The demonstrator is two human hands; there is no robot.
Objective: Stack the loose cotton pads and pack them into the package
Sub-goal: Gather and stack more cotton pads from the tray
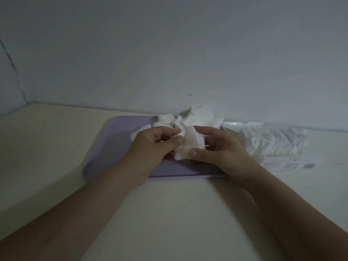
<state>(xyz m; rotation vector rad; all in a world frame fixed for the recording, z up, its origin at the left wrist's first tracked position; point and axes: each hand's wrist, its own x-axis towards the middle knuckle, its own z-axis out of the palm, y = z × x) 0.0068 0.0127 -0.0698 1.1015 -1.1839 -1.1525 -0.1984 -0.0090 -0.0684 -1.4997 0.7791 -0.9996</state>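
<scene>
A lilac tray (pixel 116 140) lies on the pale table, with a loose heap of white square cotton pads (pixel 197 117) at its far side. Over the tray's middle both hands hold a small bunch of pads (pixel 190 146). My left hand (pixel 152 146) pinches the bunch's left edge between thumb and fingers. My right hand (pixel 220 149) grips its right side, thumb on the lower front. To the right of the tray lies the clear plastic package (pixel 273 144), partly filled with white pads.
A grey wall (pixel 169 53) rises just behind the tray and package. The table (pixel 47 147) runs left to a corner with a second wall. A printed label flap (pixel 293 164) of the package lies flat at the right.
</scene>
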